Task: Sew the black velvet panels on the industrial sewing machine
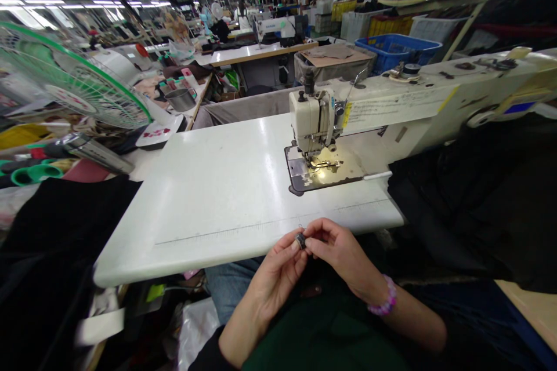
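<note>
Seated before a sewing machine (pixel 311 119), a worker pinches a small dark bobbin (pixel 300 240) between the thumb and fingers of the left hand (pixel 281 264), while the right hand (pixel 334 246) pinches its other side. Both are on the machine's near side, at the white table (pixel 209 185)'s front edge, where a loose fingertip grip could drop the piece off the edge.

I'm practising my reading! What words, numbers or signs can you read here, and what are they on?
I can't read any for sure.
Paper strip on the near sewing machine: rows of writing, too small and blurred.
Metal flask: lettering on its side, too blurred.
Sewing machine farther back: a name, too small.
Ruler line on the white table: little marks; any numbers are too small.
</note>
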Action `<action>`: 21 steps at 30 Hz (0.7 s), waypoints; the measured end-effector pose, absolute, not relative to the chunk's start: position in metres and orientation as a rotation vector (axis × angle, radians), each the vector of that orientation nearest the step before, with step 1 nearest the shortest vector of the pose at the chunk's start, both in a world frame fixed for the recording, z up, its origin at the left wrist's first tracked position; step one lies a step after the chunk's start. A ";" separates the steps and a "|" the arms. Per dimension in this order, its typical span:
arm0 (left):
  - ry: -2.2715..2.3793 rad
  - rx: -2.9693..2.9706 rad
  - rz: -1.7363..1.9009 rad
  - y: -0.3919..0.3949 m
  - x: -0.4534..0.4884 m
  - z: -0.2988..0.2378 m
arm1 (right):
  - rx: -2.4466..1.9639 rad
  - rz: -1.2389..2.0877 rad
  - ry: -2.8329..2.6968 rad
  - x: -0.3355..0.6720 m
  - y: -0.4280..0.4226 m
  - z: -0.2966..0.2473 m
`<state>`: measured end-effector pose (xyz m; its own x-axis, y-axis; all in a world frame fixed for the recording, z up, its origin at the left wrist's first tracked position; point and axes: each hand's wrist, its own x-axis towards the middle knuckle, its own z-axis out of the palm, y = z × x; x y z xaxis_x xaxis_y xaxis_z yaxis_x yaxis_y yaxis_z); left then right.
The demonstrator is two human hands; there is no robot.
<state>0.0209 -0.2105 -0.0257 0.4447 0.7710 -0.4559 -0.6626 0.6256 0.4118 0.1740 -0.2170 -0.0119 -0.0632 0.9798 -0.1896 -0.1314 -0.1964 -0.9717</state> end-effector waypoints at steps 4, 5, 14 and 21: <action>0.708 0.212 0.904 -0.211 0.022 -0.023 | -1.230 1.445 -1.043 0.173 -0.217 -0.012; 0.716 0.217 0.907 -0.211 0.022 -0.022 | -1.227 1.449 -1.039 0.173 -0.217 -0.011; 0.726 0.232 0.925 -0.213 0.023 -0.021 | -1.221 1.502 -0.977 0.174 -0.218 -0.008; 0.701 0.223 0.905 -0.213 0.023 -0.020 | -1.192 1.561 -0.932 0.172 -0.219 -0.004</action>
